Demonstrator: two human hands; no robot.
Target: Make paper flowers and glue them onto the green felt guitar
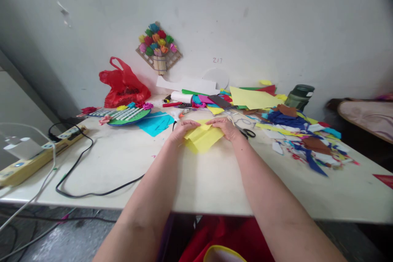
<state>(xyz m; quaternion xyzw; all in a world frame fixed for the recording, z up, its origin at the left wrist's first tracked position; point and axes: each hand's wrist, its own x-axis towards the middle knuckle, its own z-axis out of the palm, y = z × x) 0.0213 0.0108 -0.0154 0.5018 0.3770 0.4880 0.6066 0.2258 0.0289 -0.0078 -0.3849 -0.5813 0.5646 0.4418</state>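
Note:
Above the middle of the table, a thin yellow sheet of crepe-like paper (pixel 204 138) is stretched between my two hands. My left hand (pixel 183 129) is closed on its left edge, the fingertips bent over the top. On the other side, my right hand (pixel 225 127) pinches the upper right edge, and the sheet's lower corners hang loose. Black-handled scissors (pixel 248 133) lie just right of my right hand, their blades mostly hidden. Near my left hand rests a glue gun (pixel 176 115), white with an orange part, seen only in part.
Paper scraps (pixel 316 147) cover the table's right side, beside a green bottle (pixel 300 96). Blue paper (pixel 156 123) and a green board with rolled paper sticks (pixel 130 115) lie left. A black cord (pixel 89 193) runs from the power strip (pixel 37 161). A red bag (pixel 124 86) stands behind.

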